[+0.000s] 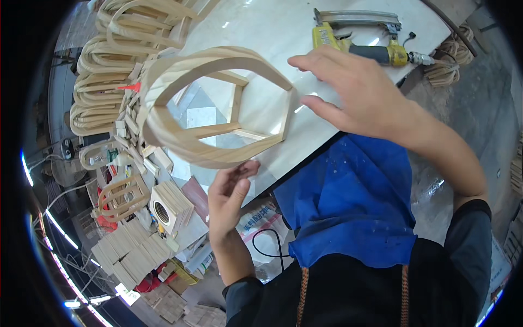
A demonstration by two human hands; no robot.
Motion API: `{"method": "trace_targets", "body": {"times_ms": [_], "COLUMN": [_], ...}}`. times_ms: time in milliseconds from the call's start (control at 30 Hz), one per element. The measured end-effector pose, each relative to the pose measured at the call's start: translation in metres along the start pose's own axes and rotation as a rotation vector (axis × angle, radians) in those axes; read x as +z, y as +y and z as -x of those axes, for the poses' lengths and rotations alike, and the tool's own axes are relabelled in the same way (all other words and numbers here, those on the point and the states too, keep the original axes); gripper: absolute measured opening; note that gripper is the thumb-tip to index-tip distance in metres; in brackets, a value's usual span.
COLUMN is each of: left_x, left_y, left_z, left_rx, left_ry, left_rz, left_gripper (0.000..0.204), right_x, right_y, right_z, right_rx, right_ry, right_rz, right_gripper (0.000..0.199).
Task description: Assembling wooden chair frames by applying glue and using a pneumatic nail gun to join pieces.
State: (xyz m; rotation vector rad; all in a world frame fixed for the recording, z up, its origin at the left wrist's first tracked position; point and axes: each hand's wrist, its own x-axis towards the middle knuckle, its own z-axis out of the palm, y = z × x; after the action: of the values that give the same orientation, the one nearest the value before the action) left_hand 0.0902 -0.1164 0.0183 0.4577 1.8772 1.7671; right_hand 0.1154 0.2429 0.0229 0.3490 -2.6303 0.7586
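A pale wooden frame [204,158], with curved bent sides and straight crossbars, stands on the white worktop [261,32] in front of me. My left hand [230,199] is at the frame's near lower edge, thumb apart from its loosely curled fingers; whether the fingertips touch the wood I cannot tell. My right hand [365,95] hovers to the right of the frame, open, thumb and fingers spread with nothing between them. Just beyond it lies a yellow and black pneumatic nail gun [362,49] with an air fitting at its handle end.
Several bent wooden loops [98,82] are stacked along the left. Small wood blocks [131,125] and a red-tipped item [129,87] lie beside them. Square boards with a round hole [166,210] and flat wood pieces [128,248] sit at lower left. A blue apron [354,201] covers my lap.
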Motion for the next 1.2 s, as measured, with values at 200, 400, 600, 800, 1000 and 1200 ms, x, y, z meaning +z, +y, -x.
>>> {"method": "trace_targets", "body": {"times_ms": [200, 400, 600, 800, 1000, 1200], "left_x": [-0.027, -0.103, -0.175, -0.19, -0.166, -0.119], "left_y": [-0.003, -0.031, -0.048, -0.028, -0.025, -0.011], "left_z": [0.02, -0.06, -0.169, -0.204, -0.16, -0.087], "left_rx": [-0.173, 0.165, 0.287, 0.092, 0.262, 0.387], "left_ry": [0.362, 0.594, 0.567, 0.352, 0.426, 0.723], "left_rz": [-0.288, -0.886, -1.283, -1.288, -1.491, -1.334], "left_gripper": [0.036, 0.035, 0.042, 0.047, 0.046, 0.048], "right_x": [0.04, 0.051, 0.05, 0.043, 0.187, 0.206], "right_y": [0.0, -0.02, -0.078, -0.142, -0.226, -0.303], "right_z": [-0.028, -0.008, 0.009, 0.065, 0.095, 0.126], "right_rx": [0.217, 0.166, 0.283, 0.149, -0.247, -0.338], "right_ry": [-0.094, 0.063, 0.113, -0.791, -1.596, -1.744], "right_rz": [-0.365, -0.313, -0.341, -0.374, -1.232, -1.292], "right_gripper": [0.028, 0.013, 0.024, 0.036, 0.037, 0.037]}}
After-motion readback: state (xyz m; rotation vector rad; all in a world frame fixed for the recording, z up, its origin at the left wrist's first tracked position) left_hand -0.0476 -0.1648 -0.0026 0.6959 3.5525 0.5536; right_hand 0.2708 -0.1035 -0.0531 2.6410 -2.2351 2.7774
